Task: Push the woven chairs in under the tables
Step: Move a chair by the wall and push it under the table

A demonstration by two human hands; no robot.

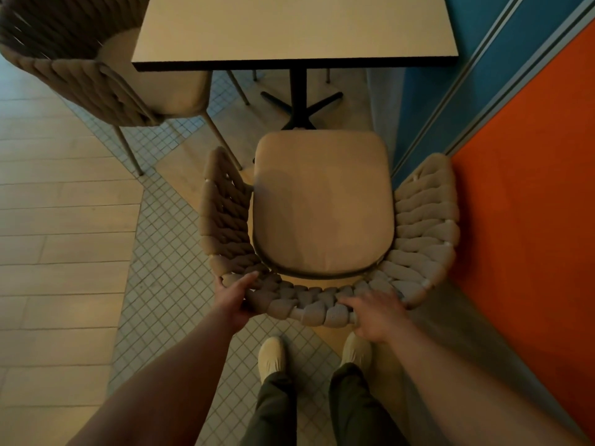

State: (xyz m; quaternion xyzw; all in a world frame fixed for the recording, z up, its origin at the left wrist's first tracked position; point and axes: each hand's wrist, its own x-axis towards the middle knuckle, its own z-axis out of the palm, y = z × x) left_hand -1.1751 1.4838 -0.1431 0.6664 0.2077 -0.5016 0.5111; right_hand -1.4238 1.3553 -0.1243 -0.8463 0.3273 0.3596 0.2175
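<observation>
Now left grip (236, 299) and right grip (376, 313) clasp one woven chair (322, 204) (second chair (80, 82) beside one table (289, 27)).

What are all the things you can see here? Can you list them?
near woven chair: one, beige, in front of the table, seat not under it
far woven chair: one, beige-brown, upper left, seat partly under the table
table: one, pale top, black edge, at the top
floor: wood planks and small square tiles
blue panel: one, right
orange panel: one, far right
shoes: two, cream, behind the near woven chair
left hand: grips its back rim
right hand: holds the same rim
</observation>
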